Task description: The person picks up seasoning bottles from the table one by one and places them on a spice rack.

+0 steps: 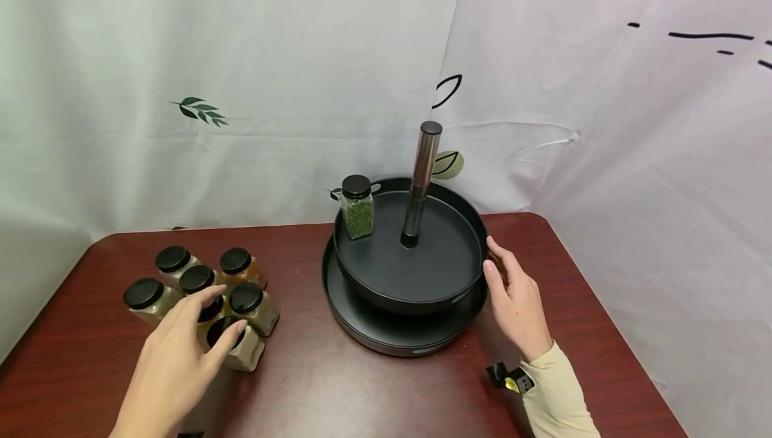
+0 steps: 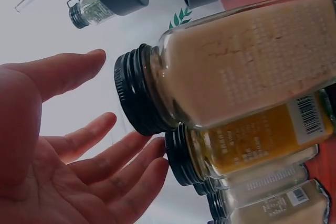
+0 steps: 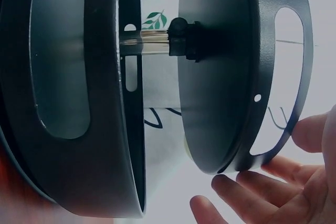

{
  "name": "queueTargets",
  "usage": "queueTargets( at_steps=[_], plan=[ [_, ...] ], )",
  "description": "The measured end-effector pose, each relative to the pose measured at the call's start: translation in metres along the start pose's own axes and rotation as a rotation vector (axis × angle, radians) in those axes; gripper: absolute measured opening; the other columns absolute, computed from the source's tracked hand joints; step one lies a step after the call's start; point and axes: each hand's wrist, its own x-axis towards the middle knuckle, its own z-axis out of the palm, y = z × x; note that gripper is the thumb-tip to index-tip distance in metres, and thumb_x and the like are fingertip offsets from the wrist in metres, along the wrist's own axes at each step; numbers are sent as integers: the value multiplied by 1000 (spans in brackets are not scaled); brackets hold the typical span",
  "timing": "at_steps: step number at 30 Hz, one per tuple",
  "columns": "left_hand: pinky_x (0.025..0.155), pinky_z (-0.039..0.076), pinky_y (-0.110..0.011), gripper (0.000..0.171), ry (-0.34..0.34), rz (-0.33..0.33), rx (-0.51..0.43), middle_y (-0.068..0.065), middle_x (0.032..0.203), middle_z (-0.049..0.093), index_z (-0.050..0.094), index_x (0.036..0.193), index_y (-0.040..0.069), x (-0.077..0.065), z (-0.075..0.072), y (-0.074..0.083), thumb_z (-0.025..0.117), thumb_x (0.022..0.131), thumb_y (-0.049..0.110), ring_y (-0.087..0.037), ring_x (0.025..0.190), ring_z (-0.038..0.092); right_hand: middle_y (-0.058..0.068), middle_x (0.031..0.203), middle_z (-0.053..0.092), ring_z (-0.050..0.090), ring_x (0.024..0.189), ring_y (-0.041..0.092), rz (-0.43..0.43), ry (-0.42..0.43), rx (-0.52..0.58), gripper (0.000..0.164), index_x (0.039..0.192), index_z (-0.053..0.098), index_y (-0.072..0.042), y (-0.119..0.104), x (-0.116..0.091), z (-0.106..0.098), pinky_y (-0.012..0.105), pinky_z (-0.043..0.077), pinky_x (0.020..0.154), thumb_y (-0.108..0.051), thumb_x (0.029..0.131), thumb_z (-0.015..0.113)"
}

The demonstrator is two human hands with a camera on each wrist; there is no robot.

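L hand [image 1: 175,351] spread, nr jars [image 1: 262,312] | R hand [image 1: 519,304] uncurled, touching upr tray [image 1: 449,250]

We see a reddish-brown table [image 1: 301,391] with rounded far corners; behind it we find a pale cloth [image 1: 313,43] printed with a dark green sprig [image 1: 202,112] and black strokes [image 1: 710,35].

7 jars [image 1: 198,279] left of tray [image 1: 386,270]
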Motion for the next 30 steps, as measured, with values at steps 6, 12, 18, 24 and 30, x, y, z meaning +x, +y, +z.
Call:
queueTargets(
  at_steps=[6,12,18,24,30],
  plan=[
    [85,43,-58,58,21,10,-5,-24,126,59,56,132,2,-8,2,-1,82,84,22,-43,114,54,10,147,54,58,125,25,1,-2,2,43,148,49,-7,0,0,0,3,38,92,-21,108,48],
    [83,42,-57,59,71,38,-1,-22,122,60,58,129,1,-13,4,-2,85,77,11,-42,112,54,9,148,53,57,127,25,-4,-2,4,43,148,49,-7,0,0,-1,4,37,94,-21,108,48],
    [81,42,-57,60,79,24,32,-22,119,61,59,126,1,-19,6,-4,86,73,10,-41,107,53,8,149,52,55,129,25,-6,-7,6,43,149,48,-7,0,1,-1,4,37,96,-21,108,48],
    [75,44,-58,59,39,-14,57,-21,115,61,61,124,2,-24,7,-7,87,73,14,-40,103,54,9,148,53,56,128,25,-5,-7,5,43,148,49,-7,0,1,-1,4,37,95,-21,108,49],
    [66,48,-56,62,8,-61,81,-20,109,63,60,126,3,-28,9,-10,89,73,18,-37,91,61,8,147,54,57,127,24,1,-5,4,43,148,49,-8,0,0,-1,4,37,95,-22,108,49]
  ],
)
